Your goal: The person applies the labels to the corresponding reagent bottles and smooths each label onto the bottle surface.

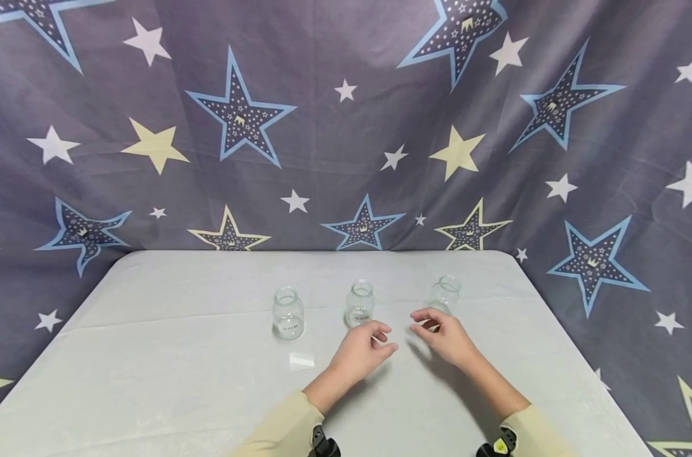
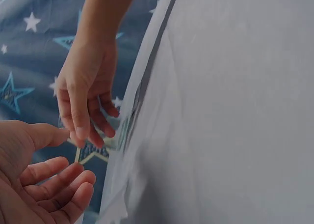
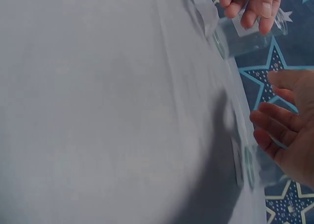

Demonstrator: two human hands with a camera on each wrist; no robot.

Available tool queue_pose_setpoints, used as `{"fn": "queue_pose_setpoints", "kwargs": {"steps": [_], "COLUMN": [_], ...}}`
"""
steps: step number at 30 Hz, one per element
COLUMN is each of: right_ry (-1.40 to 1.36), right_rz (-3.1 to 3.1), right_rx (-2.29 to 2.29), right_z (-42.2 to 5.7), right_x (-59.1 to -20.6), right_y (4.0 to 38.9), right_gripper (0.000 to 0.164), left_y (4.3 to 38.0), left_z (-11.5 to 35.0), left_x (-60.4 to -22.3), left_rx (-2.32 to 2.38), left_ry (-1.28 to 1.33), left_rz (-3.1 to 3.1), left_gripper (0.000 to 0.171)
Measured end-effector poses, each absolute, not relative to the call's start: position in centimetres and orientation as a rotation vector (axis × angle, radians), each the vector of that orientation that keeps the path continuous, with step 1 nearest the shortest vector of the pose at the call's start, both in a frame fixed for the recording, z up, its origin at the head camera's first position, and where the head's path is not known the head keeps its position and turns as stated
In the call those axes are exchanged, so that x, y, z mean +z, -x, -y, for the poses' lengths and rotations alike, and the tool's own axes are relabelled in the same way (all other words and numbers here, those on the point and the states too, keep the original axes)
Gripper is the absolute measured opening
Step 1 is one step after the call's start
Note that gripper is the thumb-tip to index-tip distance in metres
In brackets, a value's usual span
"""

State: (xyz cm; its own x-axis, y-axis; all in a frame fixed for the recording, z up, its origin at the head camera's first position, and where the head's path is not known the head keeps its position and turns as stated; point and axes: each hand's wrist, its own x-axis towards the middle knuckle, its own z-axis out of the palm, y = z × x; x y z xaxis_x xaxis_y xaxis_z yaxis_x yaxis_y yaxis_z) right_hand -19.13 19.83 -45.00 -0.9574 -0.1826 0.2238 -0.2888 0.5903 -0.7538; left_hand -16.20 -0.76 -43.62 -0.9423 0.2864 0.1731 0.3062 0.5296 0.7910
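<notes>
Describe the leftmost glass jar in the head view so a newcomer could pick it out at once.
Find the white cloth-covered table below the dark purple-grey, star-printed fabric backdrop. Toward its far side, a clear, round-bodied glass jar stands at the left end of a row of three. Unlike the middle jar and right jar, it has a small, pale, glossy rectangle lying in front of it.

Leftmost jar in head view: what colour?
The leftmost jar is clear, see-through glass with a faint greenish tint; the head view shows it best.
</notes>
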Motion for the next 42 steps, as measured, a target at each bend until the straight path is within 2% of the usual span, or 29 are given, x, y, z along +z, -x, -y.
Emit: {"fn": "queue_pose_setpoints", "kwargs": {"steps": [21,30,42], "right_ry": [-0.438,-0.398,-0.418], "right_rz": [2.82,2.908,2.939], "right_rx": [1.126,1.063,0.874], "right_z": [-24.6,-25.3,-25.7], "right_x": [-44.7,-44.6,-45.1], "right_y": [18.0,17.6,17.4], "right_gripper": [0.018,0.021,0.028], "left_y": [17.4,18.1,18.9], "left_z": [-6.0,-7.6,-8.5], "left_x": [-45.2,-45.6,-45.8], "left_rx": [-1.289,-1.211,-0.89], "left_ry": [0.642,0.552,0.542], "left_rz": [2.904,2.945,3.105], "left_gripper": [0.026,0.024,0.04]}}
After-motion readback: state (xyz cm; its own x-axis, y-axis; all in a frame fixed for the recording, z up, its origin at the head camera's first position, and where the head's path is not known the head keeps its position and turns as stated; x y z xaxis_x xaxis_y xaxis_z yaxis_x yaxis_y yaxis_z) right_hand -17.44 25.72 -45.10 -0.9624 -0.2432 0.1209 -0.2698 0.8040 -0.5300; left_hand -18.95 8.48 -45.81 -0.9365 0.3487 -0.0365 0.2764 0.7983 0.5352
